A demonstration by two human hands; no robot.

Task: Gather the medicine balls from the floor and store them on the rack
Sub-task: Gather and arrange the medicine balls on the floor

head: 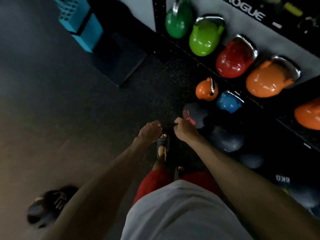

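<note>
Hanging loosely curled, left grip [150,131] and right grip [185,129] held nothing; one ball [50,205] lay on the floor [86,101] at left, other balls [225,139] sat low by the rack [158,13], so work remained.

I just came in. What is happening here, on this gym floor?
A person stands beside a rack of coloured kettlebells. The left hand and the right hand hold nothing, fingers loosely curled. Several dark medicine balls, one with a red handprint, sit low by the rack on the right. One ball with a white handprint lies on the floor at the lower left, not yet gathered.
</note>
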